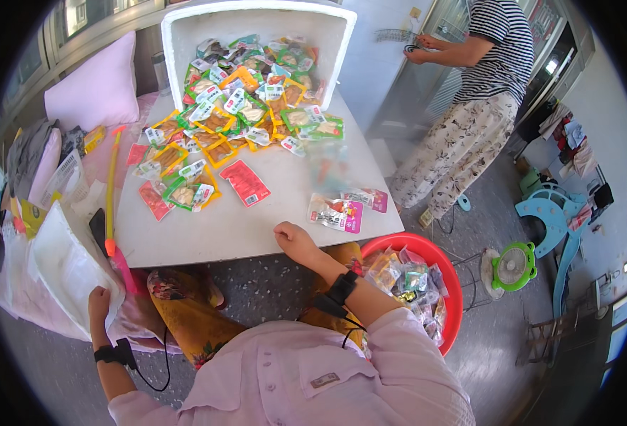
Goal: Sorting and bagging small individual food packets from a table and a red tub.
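Observation:
My left hand (99, 303) is curled at the front of a white foam tray or lid (60, 261), left of the table. Whether it grips the rim is unclear. My right hand (296, 243) is over the near edge of the white table (286, 218), fingers curled, with nothing visible in it. Two silver-and-purple snack packets, one at the front (335, 213), lie to its right. A red packet (246, 182) lies beyond it. A motion-blurred packet (326, 166) shows above the table. Many sealed food packets (217, 125) spill from a tipped white foam box (260, 18).
A red basin (456, 298) of packets stands on the floor at right. Another person (484, 80) in a striped top holds a wire rack (396, 35). A yellow-and-orange stick (113, 191) lies along the table's left edge. A green fan (514, 266) stands farther right.

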{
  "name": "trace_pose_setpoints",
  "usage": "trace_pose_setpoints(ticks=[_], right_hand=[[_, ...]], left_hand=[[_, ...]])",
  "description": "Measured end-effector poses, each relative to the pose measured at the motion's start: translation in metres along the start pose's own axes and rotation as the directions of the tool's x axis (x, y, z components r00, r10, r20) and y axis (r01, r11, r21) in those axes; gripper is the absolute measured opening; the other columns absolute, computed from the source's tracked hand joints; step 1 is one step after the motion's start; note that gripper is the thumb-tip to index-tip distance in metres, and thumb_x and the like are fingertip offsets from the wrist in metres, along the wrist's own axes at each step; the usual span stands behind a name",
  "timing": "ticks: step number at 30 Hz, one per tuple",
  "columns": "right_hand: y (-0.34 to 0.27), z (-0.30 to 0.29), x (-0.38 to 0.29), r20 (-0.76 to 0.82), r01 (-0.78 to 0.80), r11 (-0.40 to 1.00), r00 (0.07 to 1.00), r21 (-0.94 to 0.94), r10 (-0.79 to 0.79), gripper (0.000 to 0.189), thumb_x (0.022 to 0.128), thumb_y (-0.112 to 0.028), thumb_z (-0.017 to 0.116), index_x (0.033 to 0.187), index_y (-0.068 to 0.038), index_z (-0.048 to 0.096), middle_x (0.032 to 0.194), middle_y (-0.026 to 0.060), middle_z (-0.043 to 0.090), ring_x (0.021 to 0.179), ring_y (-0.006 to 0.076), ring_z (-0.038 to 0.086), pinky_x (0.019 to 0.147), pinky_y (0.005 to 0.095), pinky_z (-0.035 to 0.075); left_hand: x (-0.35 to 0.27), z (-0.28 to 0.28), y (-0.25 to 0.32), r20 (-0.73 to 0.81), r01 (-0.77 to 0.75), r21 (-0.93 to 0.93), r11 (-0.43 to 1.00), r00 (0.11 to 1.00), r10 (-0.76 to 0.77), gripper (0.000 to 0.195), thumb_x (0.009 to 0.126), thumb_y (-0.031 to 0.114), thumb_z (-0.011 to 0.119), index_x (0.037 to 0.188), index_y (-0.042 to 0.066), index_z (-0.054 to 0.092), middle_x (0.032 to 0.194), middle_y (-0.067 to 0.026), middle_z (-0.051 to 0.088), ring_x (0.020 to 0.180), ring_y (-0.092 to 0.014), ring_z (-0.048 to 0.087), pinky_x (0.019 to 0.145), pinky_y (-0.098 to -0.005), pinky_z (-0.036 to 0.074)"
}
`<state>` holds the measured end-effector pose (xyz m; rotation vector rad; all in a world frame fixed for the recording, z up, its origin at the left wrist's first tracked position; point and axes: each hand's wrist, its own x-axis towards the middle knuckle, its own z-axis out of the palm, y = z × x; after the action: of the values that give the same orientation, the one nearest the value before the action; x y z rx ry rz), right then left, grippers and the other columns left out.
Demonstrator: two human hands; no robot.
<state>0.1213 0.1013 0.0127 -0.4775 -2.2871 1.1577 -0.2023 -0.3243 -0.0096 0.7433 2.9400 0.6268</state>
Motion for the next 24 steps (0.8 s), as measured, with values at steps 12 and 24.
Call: trace_pose_setpoints(ticks=[12, 24], right_hand=[[0.032, -0.001, 0.005, -0.089, 0.113, 0.993, 0.989, -0.03, -0.116, 0.007, 0.07, -0.002, 0.048, 0.077, -0.001, 0.05, 0.068, 0.0059, 0.048, 0.062, 0.0118, 0.045, 0.058, 0.0213, 0.038], [0.018, 0.012, 0.007, -0.036, -0.031, 0.999, 0.999, 0.016, 0.032, 0.008, 0.072, -0.005, 0.049, 0.078, 0.0, 0.049, 0.066, 0.0027, 0.048, 0.06, 0.0077, 0.044, 0.056, 0.0202, 0.038]], left_hand=[[-0.028, -0.023, 0.047, -0.007, -0.029, -0.07, 0.997, 1.0, 0.029, 0.029, 0.071, 0.022, 0.043, 0.081, -0.002, 0.053, 0.083, -0.0199, 0.053, 0.081, -0.032, 0.049, 0.071, -0.036, 0.038], [-0.036, -0.047, 0.041, -0.189, 0.081, 0.066, 0.995, 0.98, -0.067, 0.017, 0.069, 0.014, 0.043, 0.07, 0.001, 0.053, 0.072, -0.0174, 0.051, 0.071, -0.032, 0.048, 0.064, -0.0375, 0.038]])
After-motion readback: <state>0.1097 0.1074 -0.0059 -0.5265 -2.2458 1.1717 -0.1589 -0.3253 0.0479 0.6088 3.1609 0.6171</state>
